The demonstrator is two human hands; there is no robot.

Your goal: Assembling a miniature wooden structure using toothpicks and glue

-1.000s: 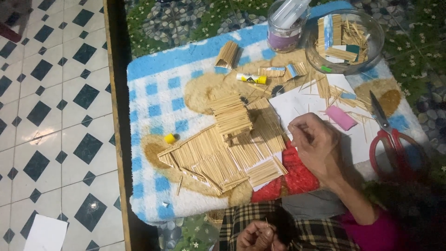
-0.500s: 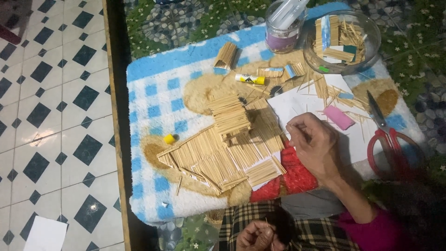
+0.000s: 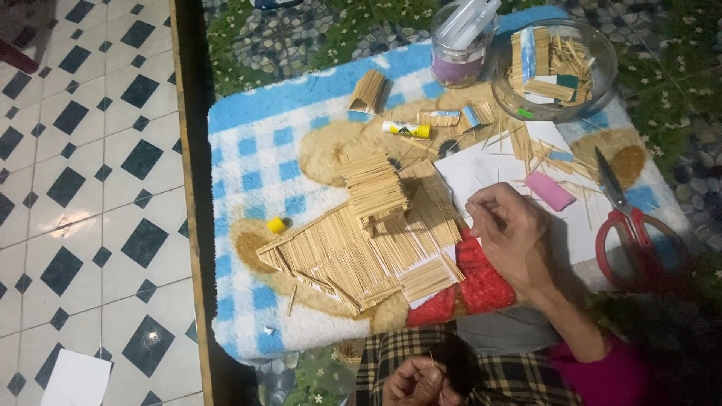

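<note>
A house model [image 3: 353, 248] built of thin wooden sticks lies on a blue-and-white checked mat [image 3: 248, 150], with a small stick tower [image 3: 372, 188] on top. My right hand [image 3: 511, 233] rests just right of it on a white paper sheet [image 3: 481, 169], fingertips pinched on a thin stick among loose ones. My left hand [image 3: 417, 380] is low at the bottom edge over a plaid cloth, closed on another thin stick that points up.
Red-handled scissors [image 3: 635, 233] lie at the right. A glass bowl [image 3: 605, 56] of sticks and a jar [image 3: 459, 45] stand at the back. A glue stick [image 3: 406, 129], a yellow cap [image 3: 277, 224] and a pink piece [image 3: 549, 190] lie on the mat. Tiled floor [image 3: 90, 150] is left.
</note>
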